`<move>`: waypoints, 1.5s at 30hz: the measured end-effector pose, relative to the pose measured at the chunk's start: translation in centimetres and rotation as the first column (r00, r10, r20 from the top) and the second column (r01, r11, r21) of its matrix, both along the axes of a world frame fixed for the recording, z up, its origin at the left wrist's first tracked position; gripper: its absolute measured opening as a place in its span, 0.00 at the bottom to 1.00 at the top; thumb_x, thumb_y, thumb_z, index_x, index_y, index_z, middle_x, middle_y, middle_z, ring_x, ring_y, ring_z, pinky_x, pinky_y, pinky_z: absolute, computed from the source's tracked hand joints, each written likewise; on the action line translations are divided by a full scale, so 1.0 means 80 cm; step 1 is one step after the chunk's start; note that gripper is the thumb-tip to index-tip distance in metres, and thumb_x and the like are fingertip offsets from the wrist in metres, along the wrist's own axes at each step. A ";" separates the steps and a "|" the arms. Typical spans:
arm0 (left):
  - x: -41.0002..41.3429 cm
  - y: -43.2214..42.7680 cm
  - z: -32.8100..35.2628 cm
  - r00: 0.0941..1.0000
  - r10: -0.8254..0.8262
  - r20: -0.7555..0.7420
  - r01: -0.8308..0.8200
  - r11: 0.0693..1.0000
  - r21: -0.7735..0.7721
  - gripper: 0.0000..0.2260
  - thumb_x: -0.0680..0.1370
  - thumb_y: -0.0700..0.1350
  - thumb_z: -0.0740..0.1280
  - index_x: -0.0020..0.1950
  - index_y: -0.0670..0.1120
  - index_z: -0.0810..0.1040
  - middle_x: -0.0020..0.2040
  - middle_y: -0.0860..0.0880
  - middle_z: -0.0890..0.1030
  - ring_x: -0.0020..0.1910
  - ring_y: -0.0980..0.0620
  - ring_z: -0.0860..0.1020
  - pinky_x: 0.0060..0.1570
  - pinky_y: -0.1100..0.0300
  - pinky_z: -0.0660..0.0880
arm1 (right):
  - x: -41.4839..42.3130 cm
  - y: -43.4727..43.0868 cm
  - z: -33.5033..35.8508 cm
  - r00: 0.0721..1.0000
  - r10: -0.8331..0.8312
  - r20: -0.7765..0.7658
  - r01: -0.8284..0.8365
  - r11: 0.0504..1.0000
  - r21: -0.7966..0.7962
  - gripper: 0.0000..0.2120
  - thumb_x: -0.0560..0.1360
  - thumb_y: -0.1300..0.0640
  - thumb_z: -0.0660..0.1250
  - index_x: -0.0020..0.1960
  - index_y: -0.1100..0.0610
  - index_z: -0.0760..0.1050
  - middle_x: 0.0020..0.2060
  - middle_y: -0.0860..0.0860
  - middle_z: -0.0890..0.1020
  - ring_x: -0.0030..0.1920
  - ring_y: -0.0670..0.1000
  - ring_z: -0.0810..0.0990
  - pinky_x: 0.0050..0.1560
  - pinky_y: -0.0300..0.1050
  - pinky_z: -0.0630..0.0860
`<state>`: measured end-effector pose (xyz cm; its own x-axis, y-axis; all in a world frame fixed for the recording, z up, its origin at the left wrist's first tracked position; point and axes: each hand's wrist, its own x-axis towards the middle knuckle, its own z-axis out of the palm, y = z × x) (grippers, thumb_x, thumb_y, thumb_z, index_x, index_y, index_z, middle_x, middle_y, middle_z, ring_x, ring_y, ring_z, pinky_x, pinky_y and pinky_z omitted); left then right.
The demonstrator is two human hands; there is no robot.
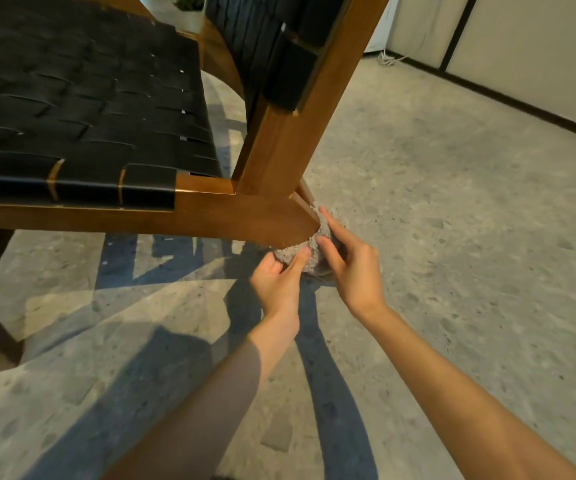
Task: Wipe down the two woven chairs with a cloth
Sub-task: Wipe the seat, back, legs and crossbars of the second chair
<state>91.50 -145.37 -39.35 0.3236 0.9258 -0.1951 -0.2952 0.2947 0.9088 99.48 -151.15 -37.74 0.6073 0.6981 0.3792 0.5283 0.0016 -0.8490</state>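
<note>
Gripping a soft, bunched grey cloth (314,245), left hand (276,282) and right hand (350,268) press it against the rigid wooden chair (245,220) corner; it likely moulds easily.

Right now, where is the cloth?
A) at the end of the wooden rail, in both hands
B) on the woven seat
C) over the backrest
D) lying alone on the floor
A: the cloth is bunched against the tip of the rail, and the left hand and right hand hold it.
</note>
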 end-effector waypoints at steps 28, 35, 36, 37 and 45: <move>-0.036 0.003 0.046 0.998 0.053 0.024 -0.049 0.989 -0.138 0.11 0.72 0.38 0.73 0.53 0.49 0.81 0.48 0.54 0.85 0.48 0.58 0.82 0.50 0.60 0.78 | -0.055 -0.002 0.032 0.849 -0.354 0.392 0.283 0.932 0.227 0.16 0.72 0.60 0.72 0.59 0.56 0.80 0.46 0.49 0.85 0.38 0.41 0.77 0.42 0.31 0.73; -0.123 0.006 0.091 0.978 0.200 0.052 -0.197 0.979 -0.057 0.15 0.69 0.38 0.76 0.50 0.50 0.77 0.45 0.52 0.83 0.44 0.57 0.83 0.41 0.66 0.78 | -0.085 0.007 0.093 0.783 -0.322 0.532 0.105 0.912 0.397 0.14 0.74 0.58 0.69 0.59 0.55 0.78 0.54 0.37 0.76 0.52 0.45 0.68 0.51 0.33 0.65; -0.131 0.007 0.096 0.980 0.196 0.031 -0.197 0.979 0.046 0.13 0.69 0.39 0.75 0.49 0.51 0.77 0.43 0.54 0.83 0.44 0.58 0.82 0.41 0.66 0.78 | -0.087 0.011 0.099 0.788 -0.355 0.504 0.143 0.901 0.411 0.14 0.73 0.57 0.69 0.59 0.53 0.79 0.50 0.34 0.74 0.51 0.43 0.65 0.47 0.32 0.64; -0.137 0.007 0.102 0.984 0.180 0.000 -0.178 0.970 0.164 0.12 0.70 0.40 0.75 0.48 0.52 0.78 0.42 0.56 0.83 0.45 0.60 0.82 0.43 0.66 0.78 | -0.090 0.016 0.103 0.805 -0.373 0.462 0.178 0.893 0.413 0.15 0.73 0.57 0.69 0.59 0.52 0.79 0.47 0.31 0.71 0.48 0.42 0.63 0.44 0.31 0.63; -0.163 0.008 0.107 0.925 0.152 -0.348 0.115 0.762 0.638 0.26 0.66 0.61 0.70 0.61 0.67 0.66 0.58 0.69 0.65 0.49 0.63 0.74 0.43 0.73 0.74 | -0.101 0.033 0.138 0.931 -0.165 0.326 0.014 0.907 0.420 0.12 0.74 0.57 0.70 0.58 0.53 0.79 0.53 0.41 0.81 0.53 0.40 0.80 0.51 0.42 0.79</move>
<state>78.48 -144.76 -30.83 0.3350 0.8772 0.3439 0.0898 -0.3931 0.9151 91.40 -148.48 -26.71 0.4366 0.3866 0.8123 0.8015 0.2428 -0.5464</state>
